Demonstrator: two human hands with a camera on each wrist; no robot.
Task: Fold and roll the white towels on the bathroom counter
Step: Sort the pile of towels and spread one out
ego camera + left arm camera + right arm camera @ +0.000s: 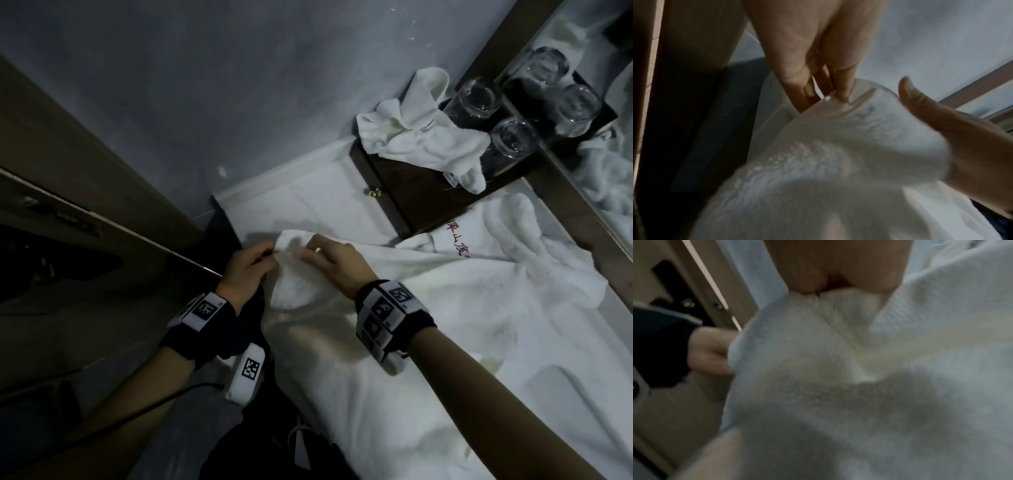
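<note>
Head view: the left hand [247,270] and right hand [334,262] both pinch the raised corner of a white terry towel [394,342] at the surface's far left corner.

Left wrist view: fingers [842,87] pinch the towel's hem [863,95].

Right wrist view: fingertips [809,285] pinch bunched towel cloth [838,353].

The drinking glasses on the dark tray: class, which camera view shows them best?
The head view. It shows the drinking glasses standing on the dark tray beside a crumpled towel, with reflections in the mirror. The left wrist and right wrist views show none of them, only hands and towel.
</note>
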